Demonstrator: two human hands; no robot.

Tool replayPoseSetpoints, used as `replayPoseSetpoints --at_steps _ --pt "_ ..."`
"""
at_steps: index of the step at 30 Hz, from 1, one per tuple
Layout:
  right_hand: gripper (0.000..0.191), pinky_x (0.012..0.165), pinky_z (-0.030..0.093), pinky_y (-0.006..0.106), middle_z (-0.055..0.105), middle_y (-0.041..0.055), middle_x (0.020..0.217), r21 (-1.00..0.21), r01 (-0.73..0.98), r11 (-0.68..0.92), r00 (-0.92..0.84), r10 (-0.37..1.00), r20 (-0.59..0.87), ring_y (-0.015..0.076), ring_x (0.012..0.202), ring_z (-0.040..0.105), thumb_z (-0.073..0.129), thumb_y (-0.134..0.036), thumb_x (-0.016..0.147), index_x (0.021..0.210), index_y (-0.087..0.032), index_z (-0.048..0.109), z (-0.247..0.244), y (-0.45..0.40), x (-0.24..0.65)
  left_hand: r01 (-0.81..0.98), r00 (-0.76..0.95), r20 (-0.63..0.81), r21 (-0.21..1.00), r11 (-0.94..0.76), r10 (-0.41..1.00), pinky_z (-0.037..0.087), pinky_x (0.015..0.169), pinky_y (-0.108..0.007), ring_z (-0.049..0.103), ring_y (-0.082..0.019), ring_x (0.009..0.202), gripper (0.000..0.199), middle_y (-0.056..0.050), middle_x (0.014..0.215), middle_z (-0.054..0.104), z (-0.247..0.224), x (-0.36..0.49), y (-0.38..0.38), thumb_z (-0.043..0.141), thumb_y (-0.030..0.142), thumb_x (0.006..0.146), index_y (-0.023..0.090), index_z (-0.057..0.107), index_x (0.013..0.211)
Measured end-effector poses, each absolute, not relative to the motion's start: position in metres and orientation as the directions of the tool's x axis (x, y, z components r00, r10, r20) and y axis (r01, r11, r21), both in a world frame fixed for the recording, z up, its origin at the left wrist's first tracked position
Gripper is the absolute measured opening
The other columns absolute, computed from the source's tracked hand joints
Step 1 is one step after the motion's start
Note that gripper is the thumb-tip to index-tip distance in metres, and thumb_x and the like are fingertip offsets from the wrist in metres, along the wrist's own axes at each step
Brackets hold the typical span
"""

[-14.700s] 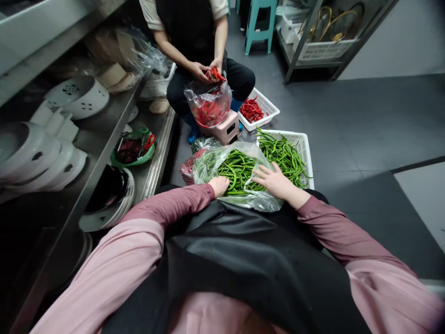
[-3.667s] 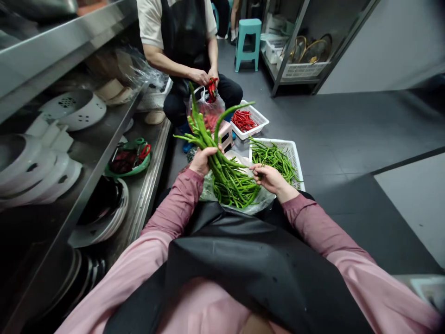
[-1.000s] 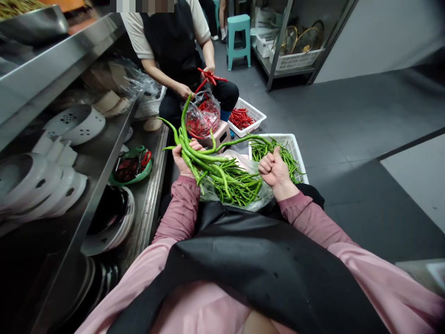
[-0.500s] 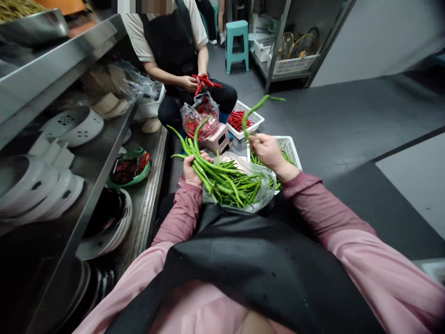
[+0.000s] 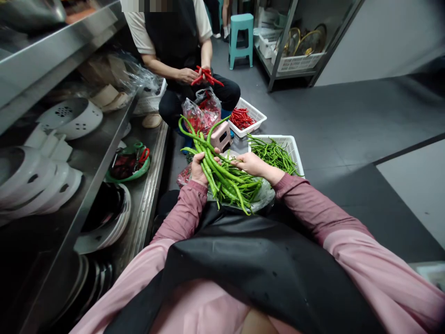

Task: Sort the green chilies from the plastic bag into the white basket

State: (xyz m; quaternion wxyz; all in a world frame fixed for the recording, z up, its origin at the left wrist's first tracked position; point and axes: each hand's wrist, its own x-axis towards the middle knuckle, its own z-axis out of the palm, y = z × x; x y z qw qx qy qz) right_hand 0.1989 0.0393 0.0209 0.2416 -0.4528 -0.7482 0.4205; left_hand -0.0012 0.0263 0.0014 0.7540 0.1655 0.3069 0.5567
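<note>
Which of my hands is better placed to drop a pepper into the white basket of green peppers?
Probably your right hand: it is nearer the white basket, while your left hand, farther off, grips a bunch of green peppers.

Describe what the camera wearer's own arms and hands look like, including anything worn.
The left hand and right hand are ungloved. Both long sleeves are pale pink higher up and darker dusty rose along the forearms, wrinkled there, ending at the wrists.
</note>
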Motion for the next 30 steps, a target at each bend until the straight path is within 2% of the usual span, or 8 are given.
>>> replayPoseSetpoints --at_steps 3,5,7,13,19,24,27,30 --pt "0.052 0.043 0.022 0.022 0.033 -0.006 0.044 -0.995 0.053 0.089 -0.338 0.939 0.066 0.0062 0.042 0.027 0.052 -0.064 0.079 0.055 -0.018 0.043 0.025 0.039 0.196 -0.748 0.191 -0.262 0.585 0.314 0.946 0.054 0.063 -0.034 0.066 -0.021 0.069 0.026 -0.007 0.074 0.065 0.002 0.002 0.028 0.049 0.038 0.073 0.015 0.059 0.083" --pt "0.052 0.039 0.02 0.02 0.026 -0.0081 0.044 -0.977 -0.21 0.035 -0.174 0.982 0.072 0.0058 0.039 0.022 0.046 -0.067 0.08 0.06 -0.02 0.04 0.031 0.038 0.199 -0.759 0.187 -0.26 0.574 0.307 0.947 0.054 0.062 -0.032 0.066 -0.02 0.068 0.025 -0.007 0.071 0.064 0.001 0.004 0.03 0.049 0.036 0.073 0.015 0.059 0.082" --pt "0.05 0.037 0.018 0.019 0.025 -0.0089 0.045 -0.948 -0.318 -0.019 -0.108 0.994 0.016 0.0052 0.039 0.022 0.049 -0.066 0.08 0.063 -0.02 0.039 0.035 0.034 0.207 -0.766 0.175 -0.271 0.567 0.303 0.947 0.054 0.063 -0.03 0.065 -0.019 0.067 0.025 -0.006 0.069 0.064 0.0 0.003 0.033 0.049 0.036 0.073 0.014 0.059 0.081" --pt "0.038 0.036 0.015 0.017 0.034 -0.0086 0.051 -0.937 -0.013 -0.349 -0.476 0.826 -0.301 0.002 0.039 0.025 0.067 -0.052 0.074 0.079 -0.015 0.055 0.015 -0.005 0.24 -0.822 0.011 -0.296 0.542 0.178 0.955 0.052 0.065 -0.026 0.063 -0.014 0.062 0.022 -0.004 0.071 0.064 0.004 -0.011 0.05 0.05 0.034 0.074 0.013 0.059 0.076" --pt "0.039 0.036 0.013 0.016 0.034 -0.0089 0.05 -0.931 0.154 -0.331 -0.613 0.707 -0.353 0.0011 0.04 0.024 0.064 -0.05 0.077 0.086 -0.012 0.06 0.006 -0.018 0.229 -0.832 0.018 -0.383 0.507 0.226 0.924 0.052 0.064 -0.026 0.061 -0.014 0.059 0.017 -0.005 0.066 0.062 0.003 -0.009 0.061 0.049 0.028 0.075 0.013 0.057 0.072" --pt "0.046 0.035 0.013 0.016 0.038 -0.0067 0.051 -0.852 0.124 -0.509 -0.769 0.493 -0.407 0.0009 0.039 0.021 0.056 -0.054 0.081 0.085 -0.009 0.062 0.015 -0.012 0.218 -0.814 -0.023 -0.4 0.539 0.214 0.916 0.053 0.066 -0.028 0.063 -0.016 0.063 0.016 -0.004 0.066 0.062 0.004 0.002 0.063 0.053 0.028 0.073 0.014 0.058 0.073" --pt "0.041 0.033 0.015 0.016 0.053 -0.0009 0.061 -0.813 0.054 -0.579 -0.788 0.475 -0.391 0.0009 0.038 0.026 0.059 -0.049 0.08 0.088 -0.009 0.061 0.012 -0.013 0.215 -0.807 -0.028 -0.389 0.552 0.209 0.921 0.054 0.066 -0.028 0.064 -0.016 0.065 0.016 -0.005 0.066 0.063 0.008 0.004 0.063 0.053 0.03 0.074 0.014 0.057 0.072" --pt "0.036 0.033 0.015 0.015 0.057 0.0008 0.065 -0.773 0.033 -0.634 -0.775 0.472 -0.42 0.0006 0.039 0.029 0.063 -0.044 0.077 0.086 -0.009 0.06 0.007 -0.02 0.208 -0.797 -0.028 -0.365 0.57 0.199 0.931 0.054 0.066 -0.028 0.064 -0.015 0.064 0.017 -0.004 0.067 0.063 0.011 0.004 0.061 0.053 0.03 0.075 0.014 0.057 0.072"
